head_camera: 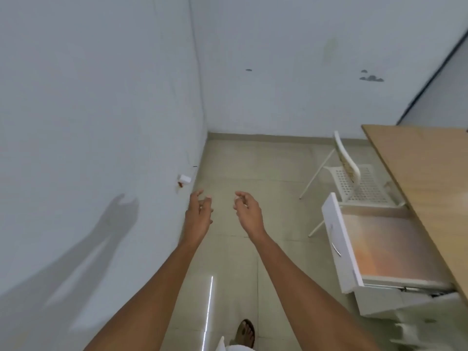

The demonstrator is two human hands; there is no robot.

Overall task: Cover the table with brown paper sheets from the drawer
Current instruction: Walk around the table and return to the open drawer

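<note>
A wooden table (428,173) runs along the right edge of the head view. Beneath it a white drawer (340,239) stands pulled out, and brown paper sheets (390,247) lie flat inside it. My left hand (198,214) and my right hand (247,211) are stretched out in front of me over the floor, well left of the drawer. Both hold nothing, their fingers loosely curled. The two hands are a short gap apart and touch neither drawer nor table.
A white perforated chair (354,178) stands beyond the drawer, beside the table. A white wall (101,122) with a small socket box (184,179) closes the left side. Tiled floor (243,160) lies ahead, and my sandalled foot (245,333) shows at the bottom.
</note>
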